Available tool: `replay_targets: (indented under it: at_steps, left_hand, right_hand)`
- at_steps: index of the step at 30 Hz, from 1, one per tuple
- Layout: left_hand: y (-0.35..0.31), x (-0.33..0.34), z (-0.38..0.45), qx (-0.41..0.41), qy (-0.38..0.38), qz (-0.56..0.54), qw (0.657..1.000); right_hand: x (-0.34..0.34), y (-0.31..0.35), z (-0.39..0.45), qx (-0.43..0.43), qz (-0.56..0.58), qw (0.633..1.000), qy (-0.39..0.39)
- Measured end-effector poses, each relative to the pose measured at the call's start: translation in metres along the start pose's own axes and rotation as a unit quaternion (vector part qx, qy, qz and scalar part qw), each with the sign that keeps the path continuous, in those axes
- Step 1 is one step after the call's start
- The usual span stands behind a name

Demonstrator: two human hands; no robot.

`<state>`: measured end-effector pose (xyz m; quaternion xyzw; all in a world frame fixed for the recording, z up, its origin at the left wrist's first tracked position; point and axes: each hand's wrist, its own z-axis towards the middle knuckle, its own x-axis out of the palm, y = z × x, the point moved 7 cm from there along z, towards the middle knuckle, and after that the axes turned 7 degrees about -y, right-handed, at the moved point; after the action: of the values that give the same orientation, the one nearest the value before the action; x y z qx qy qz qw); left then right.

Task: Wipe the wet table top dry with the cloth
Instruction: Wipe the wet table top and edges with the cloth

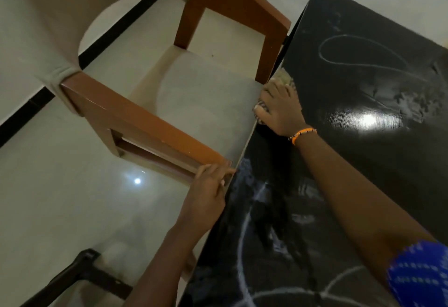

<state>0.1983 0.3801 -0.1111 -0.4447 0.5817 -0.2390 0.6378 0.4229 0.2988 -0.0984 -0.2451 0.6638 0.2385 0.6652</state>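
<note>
The blue patterned sleeve [421,280] sits nearest, at the lower right; the black counter [363,161] shows pale wet streaks and loops; the left hand [208,195] rests at the counter's edge, fingers curled against the brown chair arm [145,122]; farther on, the right hand [278,107], a beaded bracelet [301,134] at its wrist, presses flat on the cloth [284,77], bunched at the counter's left edge beside the chair seat [208,103].

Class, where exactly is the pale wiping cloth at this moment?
In the head view, the pale cloth lies under the right hand on the glossy black table top's left edge, beside the brown wooden chair.
</note>
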Motion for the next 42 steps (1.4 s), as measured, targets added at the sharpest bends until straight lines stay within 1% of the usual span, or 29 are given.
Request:
replay_targets:
  at_steps: [2,4,7,8,10,12,14,15,18,21,23,25,26,27,29,30,32,34,36,37,39,42]
  left_hand:
    - [-0.001,-0.003,-0.003,-0.013,-0.022,-0.005,1.000]
    - [-0.002,-0.013,-0.009,-0.027,-0.069,-0.024,0.997]
    - [-0.005,-0.020,-0.019,-0.039,-0.124,-0.052,0.990]
    - [-0.004,-0.019,-0.020,-0.044,-0.129,-0.058,0.989]
    - [0.001,-0.020,-0.018,-0.067,-0.134,-0.067,0.986]
    - [0.002,-0.013,-0.014,-0.071,-0.116,-0.052,0.989]
    - [0.003,-0.007,-0.013,-0.068,-0.097,-0.023,0.993]
    - [0.001,-0.004,-0.015,-0.064,-0.090,-0.002,0.994]
    - [-0.019,0.009,-0.020,-0.026,-0.073,0.056,0.995]
    - [-0.042,0.023,-0.022,0.031,-0.042,0.071,0.996]
    - [-0.055,0.037,-0.027,0.067,-0.022,0.080,0.994]
    - [-0.061,0.049,-0.034,0.075,-0.013,0.091,0.993]
    - [-0.060,0.053,-0.038,0.072,-0.014,0.094,0.993]
    - [-0.061,0.057,-0.041,0.067,-0.017,0.097,0.993]
    - [-0.063,0.063,-0.047,0.060,-0.033,0.094,0.993]
    - [-0.067,0.066,-0.049,0.055,-0.041,0.089,0.994]
    - [-0.076,0.071,-0.053,0.056,-0.053,0.078,0.994]
    - [-0.090,0.077,-0.058,0.077,-0.059,0.078,0.992]
    - [-0.100,0.083,-0.065,0.091,-0.061,0.085,0.990]
    - [-0.107,0.089,-0.070,0.097,-0.059,0.088,0.990]
    - [-0.123,0.104,-0.081,0.116,-0.048,0.096,0.988]
    - [-0.147,0.134,-0.097,0.142,-0.022,0.118,0.983]
  right_hand:
    - [-0.005,0.033,-0.043,-0.020,0.031,0.999,-0.011]
    - [-0.005,0.069,-0.093,-0.027,0.061,0.997,-0.032]
    - [0.004,0.102,-0.154,-0.004,0.079,0.996,-0.034]
    - [0.006,0.104,-0.164,0.014,0.083,0.996,-0.031]
    - [0.006,0.105,-0.162,0.013,0.075,0.996,-0.038]
    - [0.006,0.099,-0.154,0.005,0.065,0.997,-0.037]
    - [0.008,0.087,-0.153,0.021,0.056,0.997,-0.039]
    - [0.009,0.075,-0.158,0.044,0.048,0.997,-0.041]
    - [0.008,0.014,-0.190,0.155,0.019,0.987,-0.040]
    - [0.005,-0.049,-0.235,0.248,-0.011,0.968,-0.033]
    - [0.004,-0.087,-0.269,0.346,-0.018,0.937,-0.038]
    - [0.004,-0.112,-0.297,0.455,-0.017,0.889,-0.051]
    - [0.006,-0.115,-0.303,0.485,-0.017,0.873,-0.049]
    - [0.008,-0.114,-0.304,0.500,-0.015,0.865,-0.041]
    - [0.010,-0.102,-0.292,0.498,-0.003,0.866,-0.031]
    - [0.010,-0.091,-0.282,0.478,0.005,0.878,-0.029]
    - [0.014,-0.056,-0.256,0.392,0.021,0.919,-0.027]
    - [0.016,-0.016,-0.238,0.271,0.052,0.961,-0.032]
    - [0.014,0.007,-0.234,0.167,0.075,0.982,-0.051]
    - [0.013,0.005,-0.238,0.143,0.078,0.985,-0.054]
    - [0.011,-0.020,-0.254,0.139,0.077,0.986,-0.051]
    - [0.014,-0.085,-0.298,0.205,0.064,0.976,-0.037]
